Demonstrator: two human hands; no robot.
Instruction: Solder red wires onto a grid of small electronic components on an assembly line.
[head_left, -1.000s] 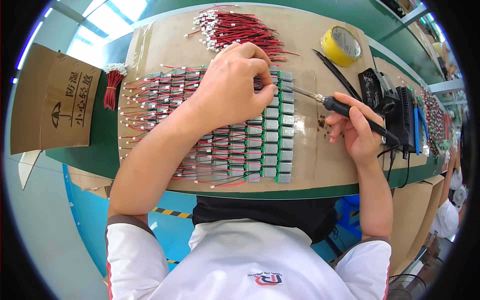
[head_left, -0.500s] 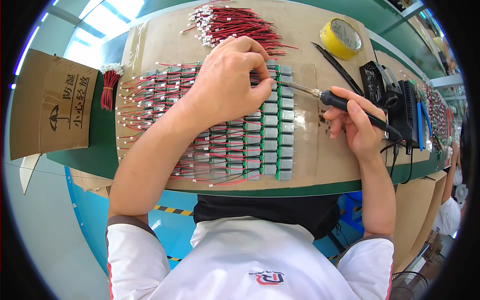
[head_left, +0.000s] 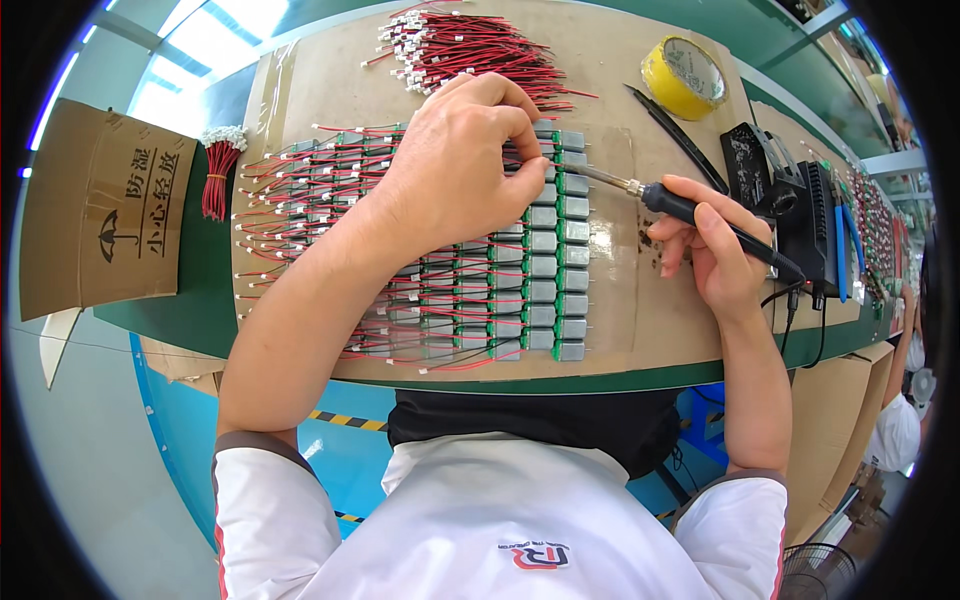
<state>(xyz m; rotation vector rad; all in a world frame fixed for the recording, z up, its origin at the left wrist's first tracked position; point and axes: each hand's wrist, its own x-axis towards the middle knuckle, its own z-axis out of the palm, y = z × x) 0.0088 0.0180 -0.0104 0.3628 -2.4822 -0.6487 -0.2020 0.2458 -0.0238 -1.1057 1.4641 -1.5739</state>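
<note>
My right hand (head_left: 725,240) grips a soldering iron (head_left: 668,202) by its black handle. The iron's metal tip points left and ends beside the fingertips of my left hand (head_left: 465,160). Thumb and forefinger of that left hand are pinched together over the upper part of the rows; what they hold is hidden. Beneath lie close-set rows of small silver block-shaped motors (head_left: 541,242) with green ends. Thin red and black wires (head_left: 290,210) with white plugs run across them toward the left. My left hand and forearm cover part of these rows.
Behind the rows lies a heap of red wires (head_left: 490,55) with white plugs. A yellow tape roll (head_left: 683,78), black tweezers (head_left: 678,138) and a black soldering station (head_left: 808,225) are at right. A bundled wire bunch (head_left: 217,175) and a cardboard box (head_left: 105,205) stand left.
</note>
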